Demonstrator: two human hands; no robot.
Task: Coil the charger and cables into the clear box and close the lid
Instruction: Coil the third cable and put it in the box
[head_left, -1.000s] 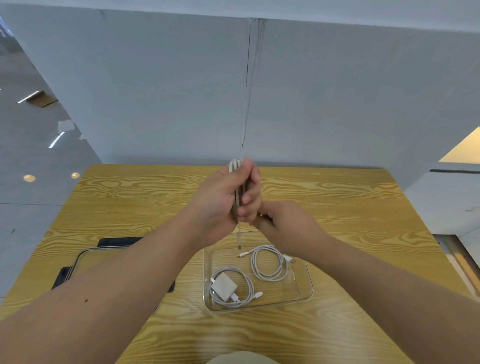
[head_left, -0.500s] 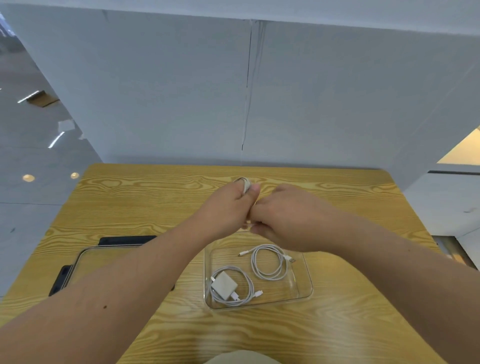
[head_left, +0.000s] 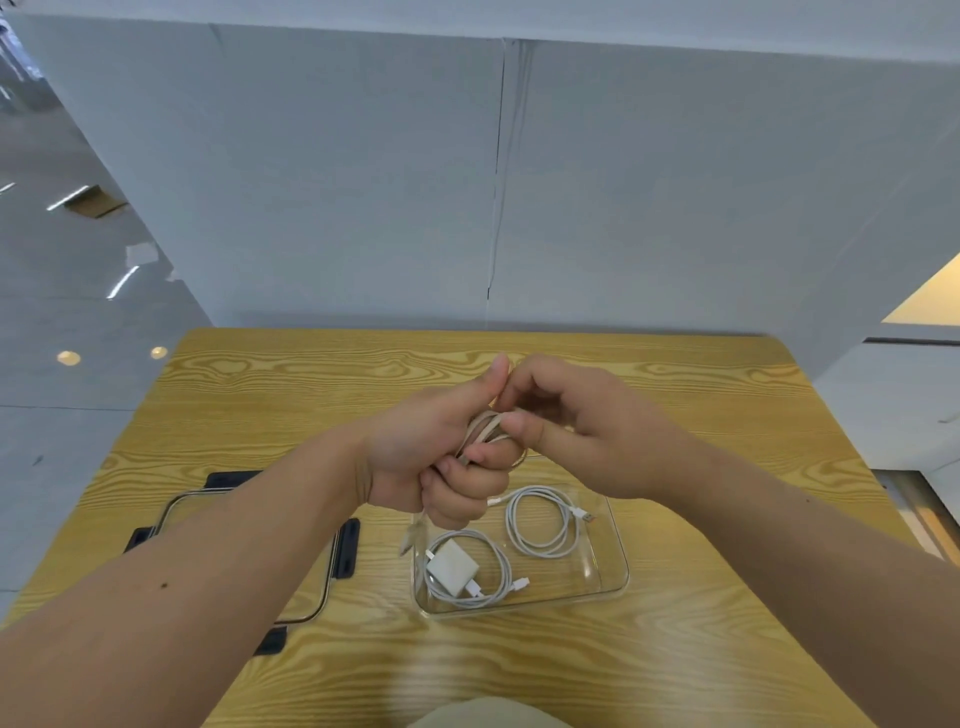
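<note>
1. desk: wood grain, all the gear toward the near edge.
2. lid: off, flat by the near-left corner.
3. clear box: open, just right of lid.
4. left hand and right hand: up over the box, left fingers clamped round a bundled cable, right fingers pinching the same bundle.
5. coiled cable: inside the box, far side.
6. charger: inside too, near-left.

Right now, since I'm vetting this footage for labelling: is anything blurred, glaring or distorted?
Head view: the held cable trails a motion-smeared end below the left hand; head view: the charger and coiled cable in the clear box look sharp; head view: the wide lens bows the table edges, and lights glare off the floor.
</note>
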